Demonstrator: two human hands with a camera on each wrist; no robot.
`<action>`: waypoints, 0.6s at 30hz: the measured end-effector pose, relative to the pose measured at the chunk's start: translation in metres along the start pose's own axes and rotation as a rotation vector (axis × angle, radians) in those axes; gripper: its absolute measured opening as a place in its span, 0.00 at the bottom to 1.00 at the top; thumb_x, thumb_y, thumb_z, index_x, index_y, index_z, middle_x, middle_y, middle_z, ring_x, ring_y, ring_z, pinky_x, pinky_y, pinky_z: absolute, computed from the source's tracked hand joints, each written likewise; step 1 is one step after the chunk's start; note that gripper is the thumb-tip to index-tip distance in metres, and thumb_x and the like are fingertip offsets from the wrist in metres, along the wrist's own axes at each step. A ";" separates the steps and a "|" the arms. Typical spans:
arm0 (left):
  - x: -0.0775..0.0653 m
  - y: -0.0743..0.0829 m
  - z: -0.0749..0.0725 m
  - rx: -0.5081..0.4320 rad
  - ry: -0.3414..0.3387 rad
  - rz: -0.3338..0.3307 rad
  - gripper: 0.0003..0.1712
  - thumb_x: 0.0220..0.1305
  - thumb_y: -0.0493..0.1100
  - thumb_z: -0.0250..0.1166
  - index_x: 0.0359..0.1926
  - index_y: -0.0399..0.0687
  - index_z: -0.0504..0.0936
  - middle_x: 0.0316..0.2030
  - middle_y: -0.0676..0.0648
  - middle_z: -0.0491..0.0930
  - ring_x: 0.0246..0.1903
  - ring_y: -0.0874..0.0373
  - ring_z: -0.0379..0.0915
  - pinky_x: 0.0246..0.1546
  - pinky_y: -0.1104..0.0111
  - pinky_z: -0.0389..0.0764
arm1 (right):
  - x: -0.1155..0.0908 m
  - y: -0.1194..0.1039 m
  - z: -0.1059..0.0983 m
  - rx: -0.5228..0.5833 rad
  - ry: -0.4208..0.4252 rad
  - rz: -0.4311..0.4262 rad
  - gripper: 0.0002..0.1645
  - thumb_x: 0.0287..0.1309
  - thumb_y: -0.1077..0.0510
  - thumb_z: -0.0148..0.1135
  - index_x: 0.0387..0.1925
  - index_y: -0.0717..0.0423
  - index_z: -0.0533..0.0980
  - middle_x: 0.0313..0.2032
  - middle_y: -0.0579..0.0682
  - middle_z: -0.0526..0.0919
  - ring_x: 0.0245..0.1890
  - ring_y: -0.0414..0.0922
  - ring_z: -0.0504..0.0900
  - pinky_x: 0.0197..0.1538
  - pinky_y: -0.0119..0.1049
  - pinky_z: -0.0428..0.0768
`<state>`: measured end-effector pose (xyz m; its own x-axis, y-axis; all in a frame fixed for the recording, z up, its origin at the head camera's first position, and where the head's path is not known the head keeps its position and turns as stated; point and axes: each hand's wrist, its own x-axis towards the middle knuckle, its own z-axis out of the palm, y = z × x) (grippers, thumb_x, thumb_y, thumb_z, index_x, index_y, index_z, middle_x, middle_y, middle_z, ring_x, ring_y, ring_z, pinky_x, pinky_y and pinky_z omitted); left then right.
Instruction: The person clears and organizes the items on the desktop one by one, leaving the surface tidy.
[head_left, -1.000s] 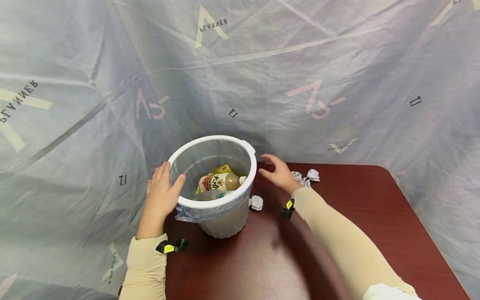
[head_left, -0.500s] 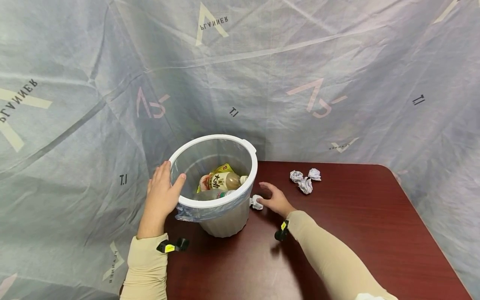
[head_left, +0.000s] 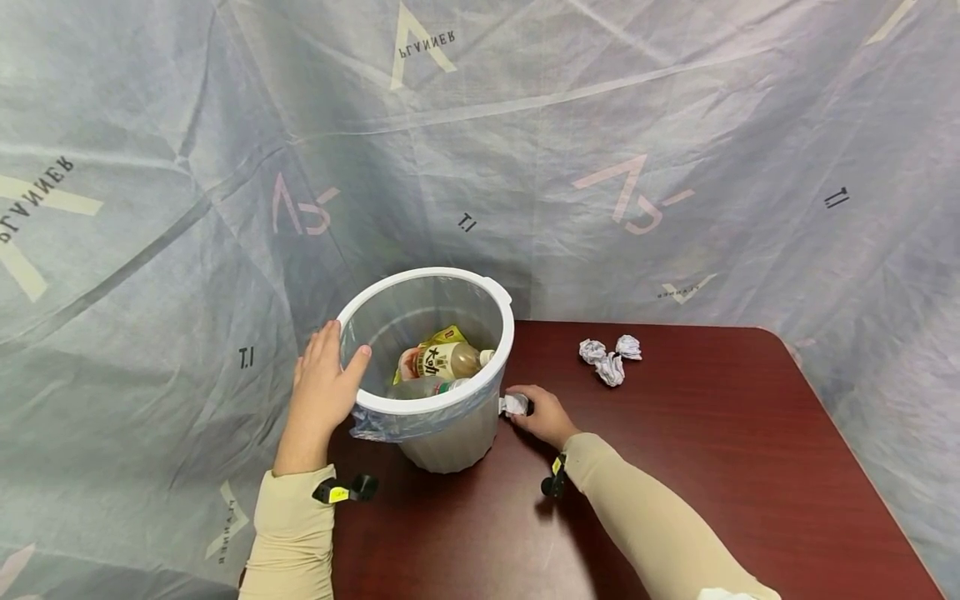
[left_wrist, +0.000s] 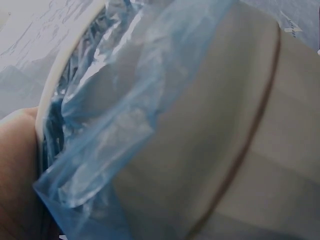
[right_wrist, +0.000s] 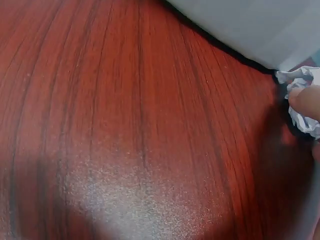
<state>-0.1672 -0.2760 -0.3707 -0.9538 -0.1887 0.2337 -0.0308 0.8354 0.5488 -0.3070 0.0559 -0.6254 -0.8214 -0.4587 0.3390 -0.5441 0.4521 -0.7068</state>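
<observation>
Bin: the bin (head_left: 450, 454) stands upright left of the frame's lower centre on the red-brown table (head_left: 712, 458), apparently within easy reach of both hands.
Left hand: the left hand (head_left: 321, 387) rests on the left of the white rim (head_left: 435, 272), fingers extended, thumb toward the mouth; judged to be steadying the bin.
Liner: the bluish liner (head_left: 420, 429) hangs over the outside below the rim, probably folded so that it cannot slip inside.
Right hand: right of the bin, the right hand (head_left: 546, 414) pinches 1 crumpled paper ball (head_left: 514, 405), thumb on the near side in the right wrist view; the low grip presumably suits a small, light item.
Held paper: at the bin's lower right side; actual contact with the wall cannot be confirmed.
Loose paper: 3 more balls (head_left: 610, 369) lie clustered right of centre, away from both hands.
Contents: 1 labelled bottle (head_left: 453, 361) lies on its side over a yellow packet (head_left: 450, 335).
</observation>
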 end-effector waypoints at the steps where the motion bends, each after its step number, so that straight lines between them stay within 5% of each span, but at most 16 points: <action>1: 0.000 0.000 0.000 0.000 0.002 0.000 0.44 0.75 0.58 0.50 0.78 0.33 0.50 0.78 0.32 0.48 0.77 0.32 0.38 0.71 0.35 0.40 | 0.000 0.000 0.000 -0.005 0.003 -0.002 0.31 0.46 0.64 0.78 0.56 0.54 0.82 0.52 0.51 0.85 0.53 0.49 0.82 0.56 0.48 0.79; 18: 0.001 -0.002 0.000 0.012 -0.013 -0.010 0.45 0.76 0.59 0.49 0.79 0.34 0.49 0.78 0.33 0.48 0.77 0.33 0.37 0.71 0.34 0.39 | 0.020 -0.006 -0.044 0.057 0.077 0.091 0.30 0.52 0.62 0.76 0.59 0.55 0.81 0.53 0.56 0.83 0.49 0.49 0.82 0.52 0.50 0.82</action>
<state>-0.1677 -0.2783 -0.3716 -0.9572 -0.1904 0.2178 -0.0438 0.8397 0.5413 -0.3277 0.0777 -0.5865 -0.8788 -0.3564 0.3174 -0.4582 0.4441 -0.7700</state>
